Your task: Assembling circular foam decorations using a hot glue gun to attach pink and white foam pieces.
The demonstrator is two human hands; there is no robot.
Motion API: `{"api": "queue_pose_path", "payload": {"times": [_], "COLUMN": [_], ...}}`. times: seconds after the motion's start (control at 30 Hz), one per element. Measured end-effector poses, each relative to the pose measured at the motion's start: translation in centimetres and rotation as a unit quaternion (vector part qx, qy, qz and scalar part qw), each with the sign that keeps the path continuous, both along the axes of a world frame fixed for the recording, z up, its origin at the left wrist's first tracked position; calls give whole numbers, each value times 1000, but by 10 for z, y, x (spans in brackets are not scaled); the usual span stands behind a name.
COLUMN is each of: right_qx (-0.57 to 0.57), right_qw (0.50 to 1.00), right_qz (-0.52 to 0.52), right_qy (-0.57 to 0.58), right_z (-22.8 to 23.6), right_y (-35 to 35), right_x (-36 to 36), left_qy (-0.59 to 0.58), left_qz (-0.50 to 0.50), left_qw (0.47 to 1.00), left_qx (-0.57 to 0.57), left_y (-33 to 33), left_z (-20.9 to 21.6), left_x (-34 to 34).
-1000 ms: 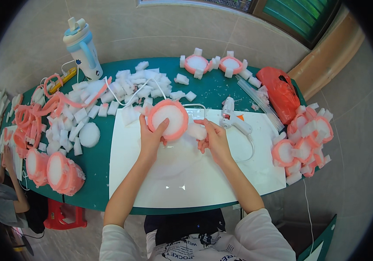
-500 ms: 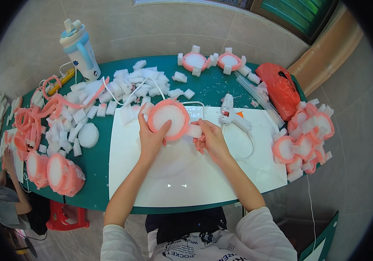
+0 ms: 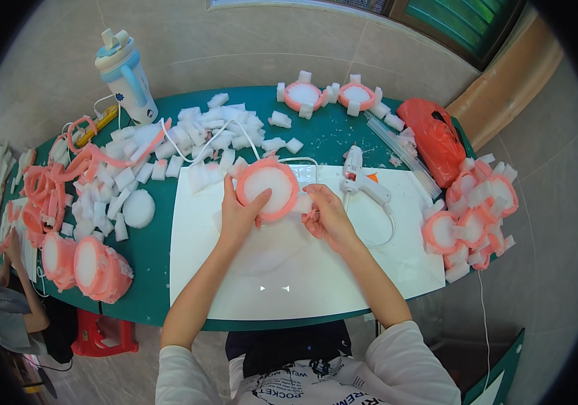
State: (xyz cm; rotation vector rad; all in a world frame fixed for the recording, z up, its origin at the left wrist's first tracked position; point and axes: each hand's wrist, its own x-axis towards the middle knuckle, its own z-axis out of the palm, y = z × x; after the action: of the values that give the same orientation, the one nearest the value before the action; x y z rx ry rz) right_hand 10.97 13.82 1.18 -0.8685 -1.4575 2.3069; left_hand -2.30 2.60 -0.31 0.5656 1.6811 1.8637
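Observation:
A round white foam disc with a pink foam rim (image 3: 267,181) is held up above the white board. My left hand (image 3: 238,217) grips it from the left, with the thumb lying across its white face. My right hand (image 3: 330,214) pinches a small white foam block (image 3: 302,202) against the rim's right side, its fingertips partly covering the block. Another white block (image 3: 238,167) shows at the rim's upper left. Behind and to the right, a white hot glue gun (image 3: 358,179) rests on the board, out of my hands.
The white board (image 3: 235,290) covers the middle of the green table (image 3: 147,270). Loose white foam pieces (image 3: 218,125), pink strips (image 3: 43,196) and a bottle (image 3: 127,81) are at left. Finished-looking discs (image 3: 474,223) and a red bag (image 3: 427,138) are at right. A co-worker's arm (image 3: 22,270) shows far left.
The disc and my left hand have shifted slightly right. My right fingers now cover more of the small white block at the rim.

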Motion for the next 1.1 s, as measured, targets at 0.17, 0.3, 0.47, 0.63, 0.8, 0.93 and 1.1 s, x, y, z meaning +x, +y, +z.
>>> {"api": "queue_pose_path", "payload": {"times": [0.17, 0.3, 0.47, 0.63, 0.8, 0.93, 1.1], "right_qx": [-32, -72, -5, 90, 143, 164, 257], "right_qw": [999, 996, 993, 994, 988, 986, 966], "right_qz": [-13, 41, 78, 51, 24, -9, 2], "right_qy": [4, 38, 93, 40, 44, 33, -19], "right_z": [-6, -15, -18, -26, -38, -39, -41], "right_y": [6, 8, 7, 6, 13, 7, 9], "right_x": [-5, -7, -5, -7, -10, -11, -9], "left_qy": [7, 31, 1, 22, 15, 31, 58], "left_qz": [16, 52, 48, 53, 27, 27, -11], "left_qw": [1000, 998, 999, 998, 1000, 999, 996], "left_qx": [-13, -3, -1, -6, -2, -21, -65], "left_y": [4, 4, 0, 4, 7, 5, 1], "left_z": [-8, -15, -13, -29, -33, -32, -20], "left_x": [-3, -7, -11, -15, -20, -21, -17]}}
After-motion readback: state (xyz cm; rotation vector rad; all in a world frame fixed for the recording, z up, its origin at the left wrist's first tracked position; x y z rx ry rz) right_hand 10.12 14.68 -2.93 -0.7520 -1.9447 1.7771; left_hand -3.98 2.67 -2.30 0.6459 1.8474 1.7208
